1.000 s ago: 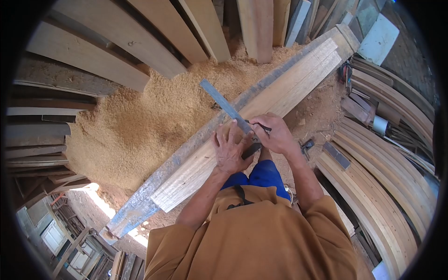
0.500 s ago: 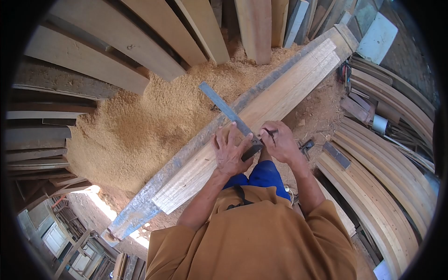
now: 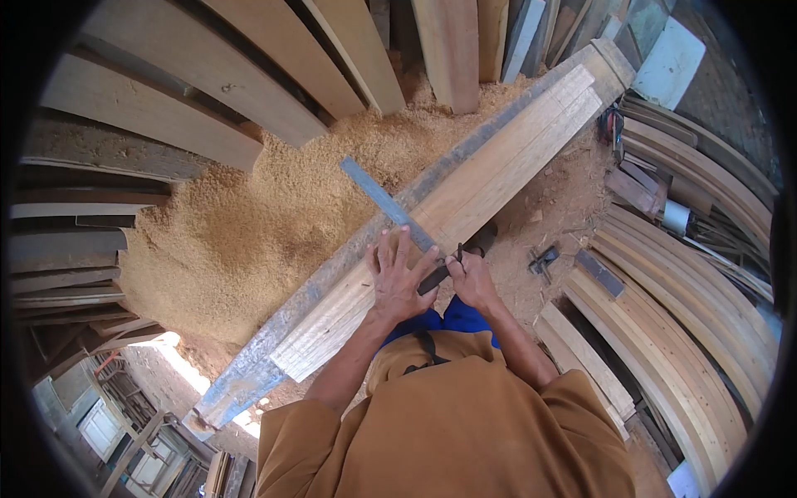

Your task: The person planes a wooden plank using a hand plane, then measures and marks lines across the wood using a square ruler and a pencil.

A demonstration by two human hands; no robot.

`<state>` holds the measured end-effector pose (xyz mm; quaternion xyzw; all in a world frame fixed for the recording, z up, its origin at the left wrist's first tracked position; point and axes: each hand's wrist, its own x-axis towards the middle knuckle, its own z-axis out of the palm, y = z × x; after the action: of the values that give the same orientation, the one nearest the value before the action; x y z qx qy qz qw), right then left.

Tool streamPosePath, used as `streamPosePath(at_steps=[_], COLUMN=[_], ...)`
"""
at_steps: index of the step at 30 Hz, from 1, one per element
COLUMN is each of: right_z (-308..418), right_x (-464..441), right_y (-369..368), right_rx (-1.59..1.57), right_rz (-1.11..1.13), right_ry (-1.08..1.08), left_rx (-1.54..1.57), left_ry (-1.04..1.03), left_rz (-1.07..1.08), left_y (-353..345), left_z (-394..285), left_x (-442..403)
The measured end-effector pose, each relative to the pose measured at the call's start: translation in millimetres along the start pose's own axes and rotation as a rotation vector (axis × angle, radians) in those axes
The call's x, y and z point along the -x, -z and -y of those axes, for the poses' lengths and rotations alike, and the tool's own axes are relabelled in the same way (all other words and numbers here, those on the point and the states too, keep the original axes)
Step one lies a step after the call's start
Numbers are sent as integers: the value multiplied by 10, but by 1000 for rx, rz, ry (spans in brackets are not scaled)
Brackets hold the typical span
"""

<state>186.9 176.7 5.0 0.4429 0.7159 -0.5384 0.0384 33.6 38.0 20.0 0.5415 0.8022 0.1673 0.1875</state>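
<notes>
A pale wooden plank (image 3: 506, 170) lies diagonally on a long worn beam (image 3: 286, 319). Across it rests a try square (image 3: 383, 199), its metal blade reaching past the far edge and its dark stock against the near edge. My left hand (image 3: 400, 280) holds the square on the plank, fingers spread over the blade and thumb by the stock. Beside the stock, my right hand (image 3: 475, 282) is closed around a thin dark pencil (image 3: 459, 251) pointing up. The pencil's lower end is hidden by the fingers.
Sawdust (image 3: 282, 216) is heaped beyond the beam. Several boards (image 3: 207, 66) stand or lean around its far side. Stacked curved planks (image 3: 664, 307) lie at the right, with a dark metal tool (image 3: 544, 261) on the ground nearby.
The try square and my left hand have slid a little to the lower left along the plank. My right hand has moved left and down, closer to the square's stock, with the pencil.
</notes>
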Motion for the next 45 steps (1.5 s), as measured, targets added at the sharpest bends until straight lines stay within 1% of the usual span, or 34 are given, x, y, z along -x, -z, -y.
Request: streamPosePath(at_steps=[2,5,8,11,14,23,26,45], right_z=[2,-47,-174,-196,-173,-166,-107,-117], right_x=[1,-29,-46,-54,-57,-51,-48,-63], right_y=[0,15,-70,-89,-83,-80,-36,-21], right_rx=[-18,38,11,11,-13,22,18,-12], right_rz=[-28,-70,-167,-183,-172,-193,-128,-96], right_ry=[-13,21,126,134,94,84,-16,-10], left_rx=[0,-6,-21,-32,-27,-31,-41,-42], left_ry=[8,17,12,17,32,48,45,62], left_rz=[-29,-47,-67,-62,-47,-22,-27,-1], left_y=[-22,-41,-69,-74,-62,-39,-52,-35], left_z=[-14,-40,-33,-40,-58,-71,-69,-85], left_x=[-8,-26,-29,-32,-43,-55,-52,-67])
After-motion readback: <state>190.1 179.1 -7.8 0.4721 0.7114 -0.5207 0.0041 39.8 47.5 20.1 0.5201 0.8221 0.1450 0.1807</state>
